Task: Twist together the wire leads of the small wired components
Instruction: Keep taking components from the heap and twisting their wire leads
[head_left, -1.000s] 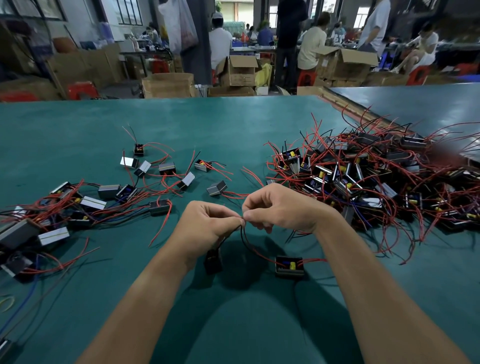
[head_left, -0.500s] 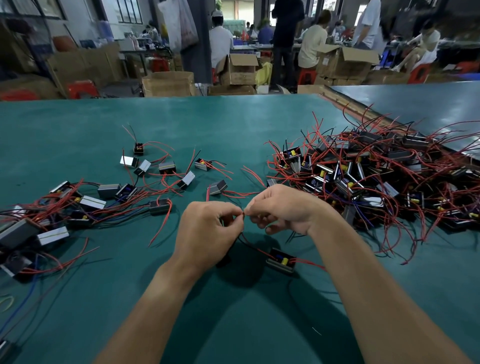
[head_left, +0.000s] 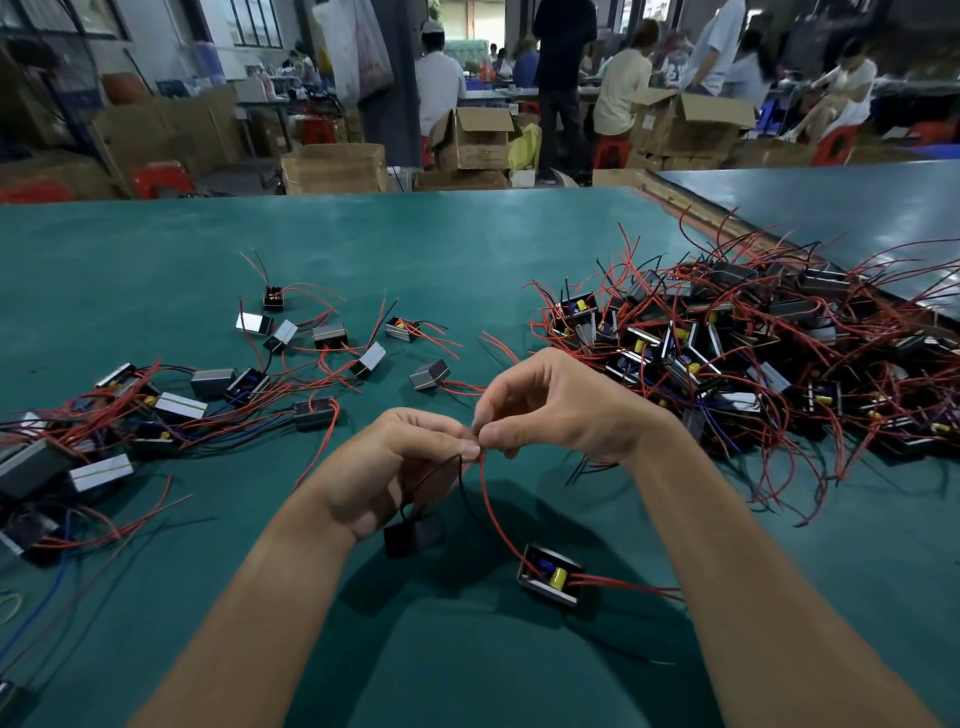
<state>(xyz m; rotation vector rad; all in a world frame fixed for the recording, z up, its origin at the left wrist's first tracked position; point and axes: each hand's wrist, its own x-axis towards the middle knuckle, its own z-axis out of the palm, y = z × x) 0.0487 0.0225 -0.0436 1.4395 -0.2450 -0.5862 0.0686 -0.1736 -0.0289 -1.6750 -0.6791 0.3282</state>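
**Left hand (head_left: 384, 467) and right hand (head_left: 550, 400) pinch wire ends together**

The two hands meet fingertip to fingertip above the middle of the counter (head_left: 467, 249). The left hand has its fingers curled in, with thumb and forefinger clamped on the wire ends. The right hand comes in from the other side, and its thumb and forefinger are closed on the same spot. Its other fingers are loosely bent.

A red wire (head_left: 493, 514) drops from the pinch. It curves down and to the right into an open block (head_left: 551, 574) with a yellow part inside, which lies near the right forearm. More red leads trail from that block toward the right arm.

A black wire (head_left: 431, 480) loops from the same pinch down to a dark block (head_left: 413, 538) just below the left hand. That block is blurred, so whether it hangs or rests on the counter cannot be told.

To the right sits a big pile (head_left: 753, 353) of the same blocks, tangled in red and black leads. To the left, loose blocks (head_left: 156, 405) lie scattered with their wires spread across the green surface.

Beyond the far edge stand cardboard boxes (head_left: 332, 166) and several people (head_left: 563, 78).
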